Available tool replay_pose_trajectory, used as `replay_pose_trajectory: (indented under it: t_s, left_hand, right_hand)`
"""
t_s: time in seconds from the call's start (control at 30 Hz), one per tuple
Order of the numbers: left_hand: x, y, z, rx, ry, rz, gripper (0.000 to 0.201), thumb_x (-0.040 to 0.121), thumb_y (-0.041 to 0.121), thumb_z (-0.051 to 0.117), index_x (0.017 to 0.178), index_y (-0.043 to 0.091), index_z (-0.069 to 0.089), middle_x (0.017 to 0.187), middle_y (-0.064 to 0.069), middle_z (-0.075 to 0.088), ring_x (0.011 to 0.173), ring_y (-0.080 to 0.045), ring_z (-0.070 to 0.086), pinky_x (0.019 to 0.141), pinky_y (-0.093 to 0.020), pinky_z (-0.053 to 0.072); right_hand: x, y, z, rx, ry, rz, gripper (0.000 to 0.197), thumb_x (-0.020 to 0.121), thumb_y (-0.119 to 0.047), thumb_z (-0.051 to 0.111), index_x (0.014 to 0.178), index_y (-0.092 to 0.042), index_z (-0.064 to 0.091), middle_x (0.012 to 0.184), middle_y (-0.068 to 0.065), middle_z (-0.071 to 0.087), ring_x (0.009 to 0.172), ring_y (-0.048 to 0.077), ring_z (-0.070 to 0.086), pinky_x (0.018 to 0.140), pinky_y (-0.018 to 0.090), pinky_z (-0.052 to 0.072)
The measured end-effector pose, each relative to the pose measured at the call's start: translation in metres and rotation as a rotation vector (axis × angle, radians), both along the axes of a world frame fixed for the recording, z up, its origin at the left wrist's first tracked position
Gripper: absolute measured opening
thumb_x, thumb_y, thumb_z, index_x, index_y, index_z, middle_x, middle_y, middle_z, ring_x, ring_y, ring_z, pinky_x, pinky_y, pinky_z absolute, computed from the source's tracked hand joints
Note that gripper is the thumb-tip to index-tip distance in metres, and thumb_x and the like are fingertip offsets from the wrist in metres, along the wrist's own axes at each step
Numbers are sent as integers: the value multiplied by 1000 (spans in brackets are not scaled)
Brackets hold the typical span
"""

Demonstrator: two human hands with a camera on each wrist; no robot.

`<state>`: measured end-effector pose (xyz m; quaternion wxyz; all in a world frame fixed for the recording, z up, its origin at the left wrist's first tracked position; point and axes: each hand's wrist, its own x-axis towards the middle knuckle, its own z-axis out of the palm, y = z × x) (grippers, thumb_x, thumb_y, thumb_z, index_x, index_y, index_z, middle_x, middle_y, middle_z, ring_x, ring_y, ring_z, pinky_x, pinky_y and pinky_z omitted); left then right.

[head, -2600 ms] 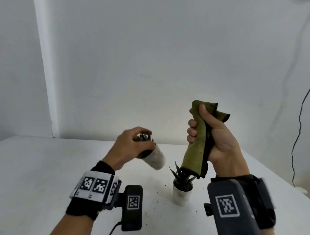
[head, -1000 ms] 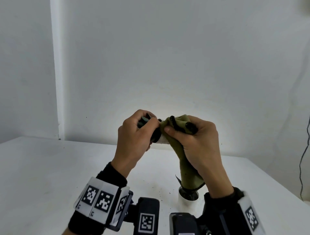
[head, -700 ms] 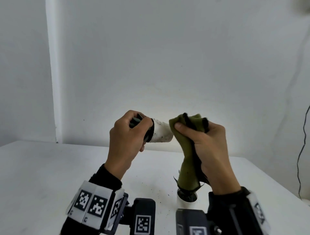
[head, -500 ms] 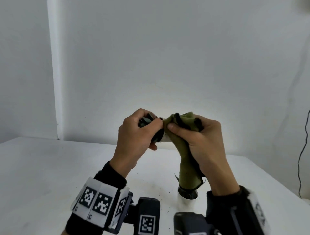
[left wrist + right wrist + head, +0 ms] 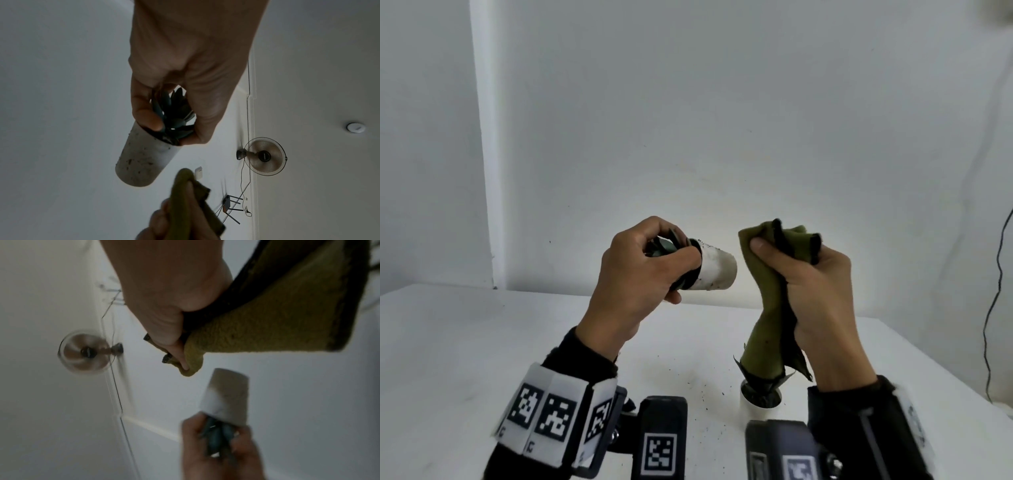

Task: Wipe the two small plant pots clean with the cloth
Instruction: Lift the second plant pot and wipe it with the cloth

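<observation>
My left hand (image 5: 643, 270) holds a small white plant pot (image 5: 714, 270) in the air, tipped on its side with the base pointing right. The fingers curl round its rim and the dark green leaves. In the left wrist view this pot (image 5: 141, 160) shows dark dirt specks. My right hand (image 5: 811, 274) grips the bunched olive-green cloth (image 5: 767, 308), a short gap to the right of the pot's base. The cloth's tail hangs down over the second white pot (image 5: 758, 401), which stands on the table and is partly hidden by the cloth and the wrist camera.
The white table (image 5: 465, 342) carries scattered soil crumbs (image 5: 705, 387) around the standing pot. A white wall stands close behind. A black cable (image 5: 993, 308) hangs down at the right. The table's right edge runs near my right forearm.
Half a second ago the cloth was pressed against the held pot's base. My right hand has since pulled the cloth away to the right, and the pot's base shows again.
</observation>
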<state>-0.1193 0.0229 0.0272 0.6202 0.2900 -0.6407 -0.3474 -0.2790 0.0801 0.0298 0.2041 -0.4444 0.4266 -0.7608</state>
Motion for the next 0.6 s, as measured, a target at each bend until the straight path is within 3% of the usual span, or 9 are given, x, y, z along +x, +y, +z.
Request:
replay_pose_trajectory:
  t_s: [0.07, 0.17, 0.37, 0.5, 0.6]
  left_hand:
    - [-1, -1, -1, 18, 8, -3, 15, 57, 22, 70, 71, 19, 67, 59, 7, 57, 49, -16, 55, 48, -27, 49]
    - [-3, 1, -2, 36, 30, -32, 14, 57, 22, 71, 70, 20, 66, 65, 0, 58, 53, -17, 56, 49, -26, 49]
    - [1, 4, 2, 11, 38, -8, 13, 58, 19, 68, 70, 17, 65, 58, 1, 58, 45, -19, 54, 48, -25, 47]
    - [7, 2, 4, 5, 38, 17, 12, 56, 19, 68, 68, 17, 66, 53, 6, 55, 44, -20, 51, 48, -27, 47]
    - [8, 1, 5, 21, 66, 6, 13, 57, 20, 68, 69, 16, 66, 55, 7, 55, 47, -16, 52, 47, -25, 47]
  right_hand:
    - [1, 7, 5, -38, -12, 73, 12, 68, -8, 81, 64, -16, 72, 58, -2, 67, 54, 11, 63, 56, 22, 49]
    - [9, 12, 7, -73, 109, 77, 12, 67, -7, 81, 64, -16, 73, 59, 1, 68, 55, 12, 64, 54, 20, 51]
    - [21, 0, -4, -46, 400, -80, 11, 72, -16, 80, 66, -20, 71, 61, -2, 67, 57, 10, 58, 56, 24, 47]
    - [14, -8, -8, 5, 378, -191, 14, 73, -19, 79, 67, -13, 68, 58, 2, 62, 55, 12, 54, 55, 24, 45]
    - [5, -8, -8, 2, 206, -188, 14, 72, -17, 80, 66, -11, 68, 56, -2, 60, 58, 14, 56, 61, 28, 45]
